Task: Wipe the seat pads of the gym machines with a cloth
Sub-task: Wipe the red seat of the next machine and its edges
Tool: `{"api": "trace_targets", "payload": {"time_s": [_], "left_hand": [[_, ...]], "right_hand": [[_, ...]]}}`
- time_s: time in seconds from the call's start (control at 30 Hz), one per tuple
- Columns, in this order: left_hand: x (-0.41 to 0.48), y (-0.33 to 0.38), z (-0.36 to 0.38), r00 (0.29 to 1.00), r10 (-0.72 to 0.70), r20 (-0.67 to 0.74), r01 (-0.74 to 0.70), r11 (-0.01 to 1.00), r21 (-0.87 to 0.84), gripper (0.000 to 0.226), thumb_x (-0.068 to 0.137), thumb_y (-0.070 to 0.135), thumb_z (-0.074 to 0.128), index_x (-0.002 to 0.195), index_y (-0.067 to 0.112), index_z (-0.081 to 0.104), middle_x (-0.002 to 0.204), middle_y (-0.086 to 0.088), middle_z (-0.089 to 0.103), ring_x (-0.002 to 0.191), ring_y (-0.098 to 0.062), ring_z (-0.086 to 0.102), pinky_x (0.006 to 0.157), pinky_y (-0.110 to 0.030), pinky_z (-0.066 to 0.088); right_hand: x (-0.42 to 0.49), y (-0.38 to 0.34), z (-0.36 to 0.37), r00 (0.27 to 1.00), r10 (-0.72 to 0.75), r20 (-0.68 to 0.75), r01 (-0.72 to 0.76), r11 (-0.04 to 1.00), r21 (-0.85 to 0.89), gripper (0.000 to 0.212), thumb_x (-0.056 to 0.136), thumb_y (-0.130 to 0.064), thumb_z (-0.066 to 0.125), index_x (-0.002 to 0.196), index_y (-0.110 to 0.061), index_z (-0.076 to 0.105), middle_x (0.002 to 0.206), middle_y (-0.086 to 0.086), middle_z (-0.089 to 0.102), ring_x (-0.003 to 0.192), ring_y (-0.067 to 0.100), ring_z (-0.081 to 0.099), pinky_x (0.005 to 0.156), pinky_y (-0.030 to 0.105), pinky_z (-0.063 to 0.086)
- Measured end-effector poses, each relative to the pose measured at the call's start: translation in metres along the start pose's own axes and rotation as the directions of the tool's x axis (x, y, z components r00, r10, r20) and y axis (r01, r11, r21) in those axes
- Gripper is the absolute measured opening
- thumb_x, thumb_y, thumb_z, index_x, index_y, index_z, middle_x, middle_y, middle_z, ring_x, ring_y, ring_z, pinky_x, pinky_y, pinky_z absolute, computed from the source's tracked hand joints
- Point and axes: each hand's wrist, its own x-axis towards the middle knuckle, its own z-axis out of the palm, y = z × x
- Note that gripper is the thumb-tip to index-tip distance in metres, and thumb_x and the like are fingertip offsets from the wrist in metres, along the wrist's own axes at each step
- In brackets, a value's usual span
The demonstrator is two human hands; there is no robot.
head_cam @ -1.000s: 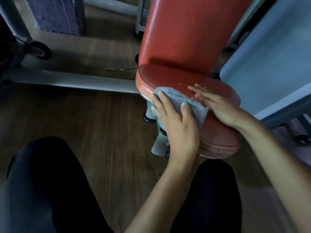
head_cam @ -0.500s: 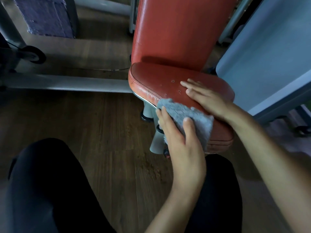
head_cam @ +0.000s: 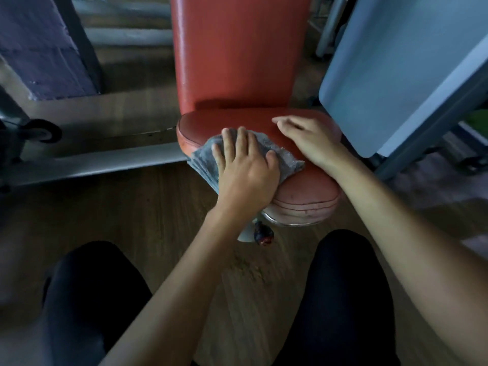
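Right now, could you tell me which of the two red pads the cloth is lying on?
The flat seat pad, where the left hand presses the cloth; the upright back pad is untouched.

Cloth: middle hidden under left hand, only the edges show. Seat pad: front-left corner covered by cloth and hand, part of the right side under right hand, whose fingertips are motion-blurred. Backrest cut by top edge. Seat post mostly behind left wrist; dark knob beside it too blurred to identify. Grey-blue panel runs off right edge. Legs cut at bottom edge.
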Motion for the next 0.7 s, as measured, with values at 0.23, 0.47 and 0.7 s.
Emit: {"api": "trace_targets", "payload": {"time_s": [0.23,0.47,0.7], "left_hand": [[0.03,0.01,-0.021,0.969,0.108,0.224,-0.065,0.979,-0.192,0.057,0.101,0.029,0.042,0.154,0.014,0.027,0.159,-0.011,0.029,0.146,-0.024,0.027,0.119,-0.036,0.019],[0.081,-0.041,-0.067,0.993,-0.091,-0.071,0.051,0.9,-0.434,0.028,0.094,0.015,0.052,0.117,0.019,0.068,0.116,-0.002,0.068,0.104,-0.015,0.06,0.093,-0.026,0.045],[0.104,-0.051,-0.041,0.982,0.141,0.126,-0.155,0.982,0.111,0.036,0.099,0.032,0.049,0.13,0.017,0.058,0.137,-0.009,0.054,0.126,-0.029,0.05,0.103,-0.035,0.038]], "right_hand": [[-0.018,-0.02,-0.006,0.947,-0.027,-0.319,0.031,1.0,0.006,0.026,0.099,-0.025,0.051,0.115,-0.021,0.072,0.116,-0.009,0.07,0.101,-0.007,0.058,0.079,-0.004,0.033],[-0.031,-0.082,0.048,0.999,-0.008,-0.035,-0.006,0.92,-0.392,0.038,0.101,-0.045,0.039,0.117,-0.019,0.061,0.121,0.01,0.062,0.115,0.03,0.057,0.09,0.038,0.041],[-0.069,-0.067,0.061,0.985,-0.024,-0.172,-0.091,0.771,-0.631,0.061,0.102,-0.054,0.023,0.153,-0.022,0.029,0.151,0.006,0.04,0.139,0.025,0.035,0.114,0.04,0.023]]}}
